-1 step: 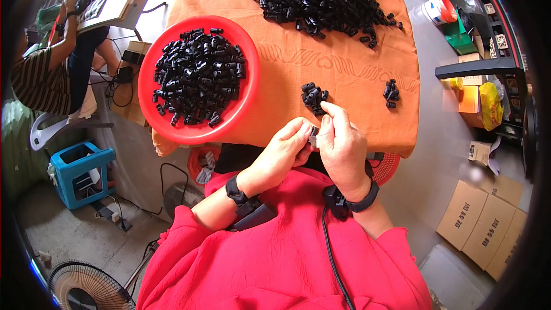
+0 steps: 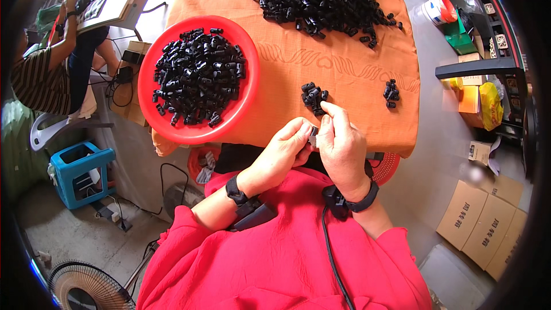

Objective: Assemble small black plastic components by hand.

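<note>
At the table's near edge my two hands meet around a small black plastic part (image 2: pixel 314 131). My left hand (image 2: pixel 275 152) pinches it between thumb and fingers. From the other side, my right hand (image 2: pixel 344 152) closes on the same part, its thumb close to it; the fingers hide most of the part. Just beyond the right fingertips lies a small cluster of black plastic parts (image 2: pixel 313 95). Another little cluster (image 2: pixel 391 93) rests farther right. A red basin (image 2: pixel 150 74) full of similar black pieces stands to the left.
A big heap of black parts (image 2: pixel 321 0) covers the far side of the orange tablecloth (image 2: pixel 356 120). At left are a blue stool (image 2: pixel 80 175), a fan (image 2: pixel 86 287) and a person in a striped top (image 2: pixel 43 83). Cardboard boxes (image 2: pixel 482 224) and a black rack (image 2: pixel 488 69) stand right.
</note>
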Demonstrator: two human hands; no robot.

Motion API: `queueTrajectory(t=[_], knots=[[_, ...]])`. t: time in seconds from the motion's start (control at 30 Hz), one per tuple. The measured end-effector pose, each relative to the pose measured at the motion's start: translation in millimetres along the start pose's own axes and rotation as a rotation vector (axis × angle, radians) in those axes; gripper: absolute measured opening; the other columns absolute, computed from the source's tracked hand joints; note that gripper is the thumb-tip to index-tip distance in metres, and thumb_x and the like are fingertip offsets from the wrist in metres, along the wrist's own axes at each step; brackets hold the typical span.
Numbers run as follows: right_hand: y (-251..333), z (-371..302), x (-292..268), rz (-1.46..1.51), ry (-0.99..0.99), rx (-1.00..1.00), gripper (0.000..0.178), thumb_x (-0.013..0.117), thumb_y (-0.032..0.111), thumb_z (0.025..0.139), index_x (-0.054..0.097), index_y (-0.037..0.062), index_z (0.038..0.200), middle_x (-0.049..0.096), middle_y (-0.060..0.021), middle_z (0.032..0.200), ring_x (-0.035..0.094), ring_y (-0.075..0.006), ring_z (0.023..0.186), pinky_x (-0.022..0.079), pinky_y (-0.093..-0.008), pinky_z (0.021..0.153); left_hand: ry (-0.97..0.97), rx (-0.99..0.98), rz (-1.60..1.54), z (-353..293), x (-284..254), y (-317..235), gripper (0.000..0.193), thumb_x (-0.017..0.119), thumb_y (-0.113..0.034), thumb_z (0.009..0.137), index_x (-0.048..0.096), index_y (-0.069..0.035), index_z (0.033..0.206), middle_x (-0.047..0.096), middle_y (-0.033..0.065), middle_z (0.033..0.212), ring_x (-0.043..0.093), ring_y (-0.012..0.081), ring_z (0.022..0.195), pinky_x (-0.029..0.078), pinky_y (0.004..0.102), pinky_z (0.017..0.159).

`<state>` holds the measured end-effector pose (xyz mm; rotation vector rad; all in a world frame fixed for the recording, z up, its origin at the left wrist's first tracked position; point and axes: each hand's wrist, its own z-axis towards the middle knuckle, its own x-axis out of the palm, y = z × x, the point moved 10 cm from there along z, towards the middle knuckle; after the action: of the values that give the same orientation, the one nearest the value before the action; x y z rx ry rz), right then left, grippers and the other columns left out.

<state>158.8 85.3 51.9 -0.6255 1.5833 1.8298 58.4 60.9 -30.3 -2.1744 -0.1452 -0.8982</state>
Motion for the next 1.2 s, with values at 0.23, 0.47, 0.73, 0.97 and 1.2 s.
queueTrajectory(t=[0.23,0.47,0.73,0.97,1.2], knots=[[-0.1,-1.3,1.3,0.016,-0.02,0.031,0.021,0.059,0.005,0.092,0.061,0.0029,0.112,0.062,-0.0152,0.065,0.063,-0.0347,0.062,0.049,-0.0447,0.057,-0.036,0.015,0.027,0.0,-2.4,-0.1,0.021,0.045,-0.03,0.107,0.053,-0.012,0.1,0.046,-0.0048,0.077,0.036,0.0038,0.06,0.026,0.0186,0.051],[0.7,-2.4,3.3,-0.017,-0.009,0.014,0.021,0.06,0.004,0.091,0.061,0.0028,0.111,0.062,-0.0156,0.065,0.063,-0.0346,0.061,0.048,-0.045,0.057,-0.046,0.064,0.025,1.1,-3.3,0.8,0.021,0.045,-0.028,0.107,0.052,-0.011,0.098,0.044,-0.0047,0.075,0.034,0.0044,0.058,0.026,0.0199,0.051],[-11.3,2.3,-19.7,0.02,-0.117,0.081,0.016,0.058,0.002,0.091,0.061,0.0023,0.107,0.062,-0.0167,0.065,0.064,-0.0336,0.06,0.049,-0.0433,0.054,-0.065,0.036,0.063,-4.6,-1.7,1.6,0.023,0.045,-0.029,0.107,0.054,-0.009,0.099,0.046,-0.0039,0.077,0.034,0.0042,0.058,0.027,0.0199,0.05],[-2.9,-3.7,-5.8,0.024,-0.003,0.019,0.014,0.059,0.003,0.091,0.062,0.0041,0.105,0.061,-0.0153,0.063,0.063,-0.0338,0.061,0.048,-0.0439,0.055,-0.057,0.011,-0.024,0.1,-2.9,6.0,0.023,0.045,-0.029,0.107,0.054,-0.008,0.102,0.047,-0.0033,0.078,0.034,0.0047,0.059,0.027,0.0199,0.051],[-2.0,-2.2,1.7,-0.001,0.019,0.026,0.013,0.058,0.005,0.091,0.062,0.0039,0.103,0.061,-0.0156,0.063,0.064,-0.0349,0.062,0.049,-0.045,0.056,-0.088,0.002,-0.013,-0.6,-7.6,8.3,0.02,0.045,-0.027,0.107,0.053,-0.009,0.101,0.048,-0.0025,0.078,0.036,0.0053,0.06,0.028,0.0201,0.051]])
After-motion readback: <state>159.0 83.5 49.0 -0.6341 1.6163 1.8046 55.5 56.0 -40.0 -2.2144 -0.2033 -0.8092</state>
